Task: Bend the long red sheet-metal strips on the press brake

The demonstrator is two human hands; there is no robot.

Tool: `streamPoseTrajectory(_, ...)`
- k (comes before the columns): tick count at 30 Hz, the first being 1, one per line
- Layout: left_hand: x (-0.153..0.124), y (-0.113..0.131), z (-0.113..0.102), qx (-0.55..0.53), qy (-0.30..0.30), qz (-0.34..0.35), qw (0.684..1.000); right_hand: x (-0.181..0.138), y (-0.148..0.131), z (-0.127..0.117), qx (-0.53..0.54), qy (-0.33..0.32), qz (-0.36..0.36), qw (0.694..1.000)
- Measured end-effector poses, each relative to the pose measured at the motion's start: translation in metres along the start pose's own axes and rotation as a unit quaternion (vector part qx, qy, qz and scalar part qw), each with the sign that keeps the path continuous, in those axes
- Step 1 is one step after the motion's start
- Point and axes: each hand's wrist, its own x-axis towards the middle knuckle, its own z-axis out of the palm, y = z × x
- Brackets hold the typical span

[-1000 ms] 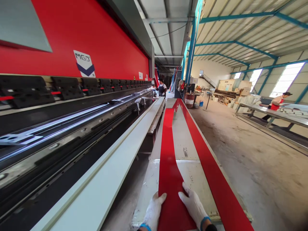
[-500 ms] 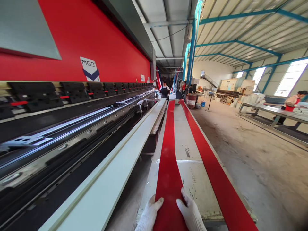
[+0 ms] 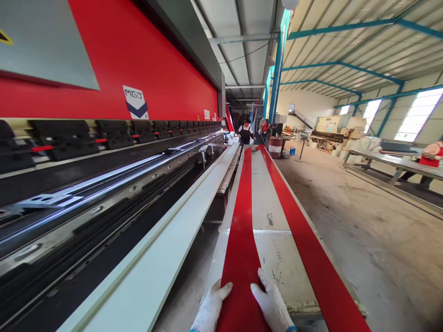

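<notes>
A long red metal strip (image 3: 242,230) runs down a long white table (image 3: 273,258) from me to the far end. My left hand (image 3: 211,309), in a white glove, grips the strip's left edge with the thumb on top. On the right edge my right hand (image 3: 272,304), also gloved, holds the same strip with its thumb over it. A second red strip (image 3: 294,216) lies along the table's right side, apart from both hands.
A big red press brake (image 3: 138,60) with black tooling fills the left side, with a long pale panel (image 3: 166,240) beside it. A person in a dark apron (image 3: 246,133) stands at the table's far end. Another person (image 3: 431,157) works at a bench on the right. Bare concrete floor lies to the right.
The red strip I hold has straightened and lined up along the table; its far end shifted right. My hands slid a little toward me and down in view.
</notes>
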Motion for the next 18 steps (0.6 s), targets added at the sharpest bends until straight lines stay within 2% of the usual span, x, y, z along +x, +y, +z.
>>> streamPoseTrajectory(3,0.005,0.002,-0.002,-0.014,-0.024,0.017,0.999,0.003,-0.008,0.001,-0.009,-0.022,-0.009,1.0)
streamPoseTrajectory(10,0.018,-0.002,-0.01,-0.029,-0.04,0.013,0.999,0.006,-0.017,-0.002,-0.052,-0.031,-0.009,0.998)
streamPoseTrajectory(18,0.014,-0.004,-0.007,-0.028,-0.005,0.008,1.0,0.008,-0.01,0.001,-0.038,-0.025,-0.008,0.999)
